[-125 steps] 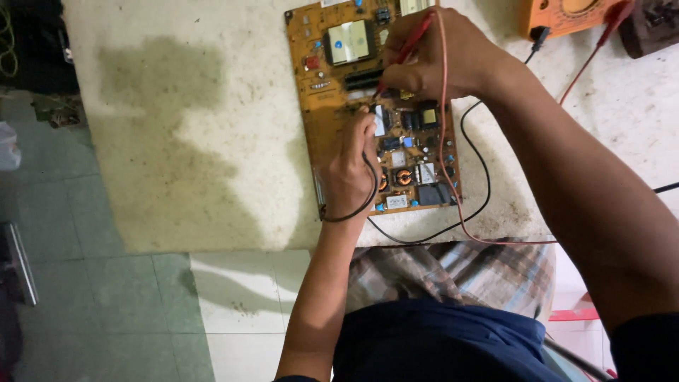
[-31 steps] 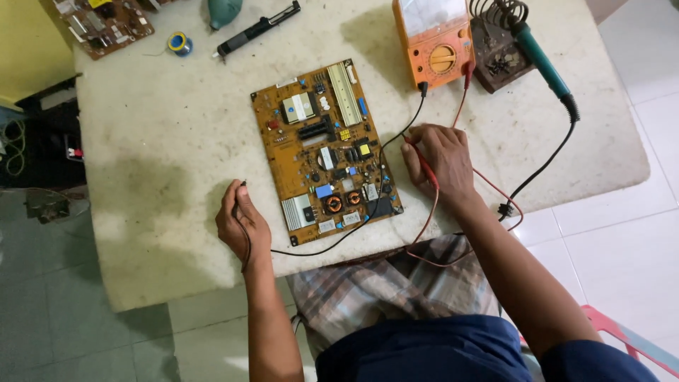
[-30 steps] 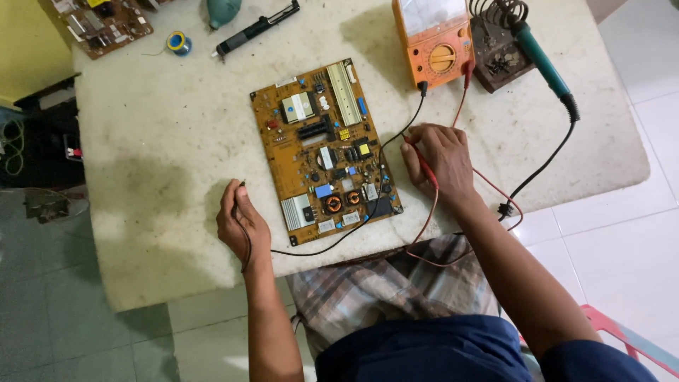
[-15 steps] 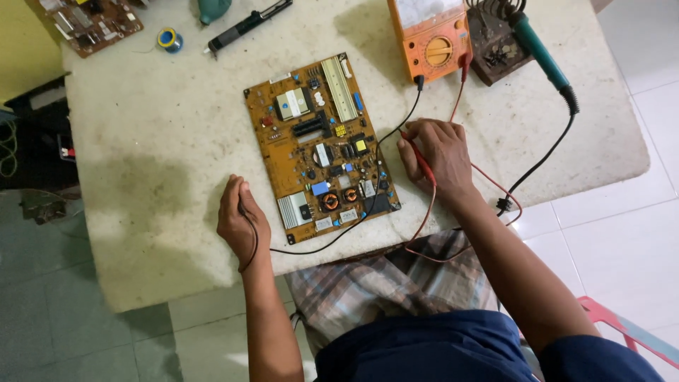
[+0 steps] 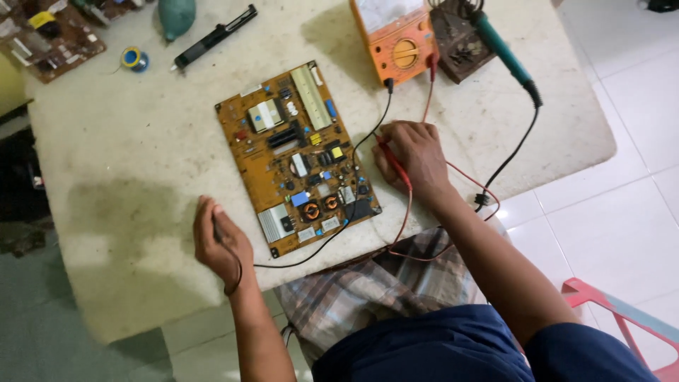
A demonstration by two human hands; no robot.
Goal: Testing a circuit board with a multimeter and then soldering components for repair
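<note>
An orange-brown circuit board (image 5: 279, 166) lies flat in the middle of the pale table (image 5: 127, 177). My left hand (image 5: 221, 240) rests on the table just left of the board's near corner, closed around the black probe, whose black lead (image 5: 311, 251) runs under the board's near edge. My right hand (image 5: 414, 152) sits just right of the board and grips the red probe (image 5: 393, 164); its red lead (image 5: 407, 233) loops toward my lap. Both leads run up to the orange multimeter (image 5: 396, 35) at the table's far edge.
A soldering iron with a teal handle (image 5: 503, 49) lies on its stand (image 5: 460, 35) right of the meter. At the far left are another circuit board (image 5: 49, 32), a solder spool (image 5: 133, 59), a black tool (image 5: 216, 35) and a teal bulb (image 5: 175, 14). A pink stool (image 5: 608, 311) stands at right.
Since about four seconds ago both hands have come off the board with their probes and rest beside it. In the last second the hands barely move; the view shifts slightly.
</note>
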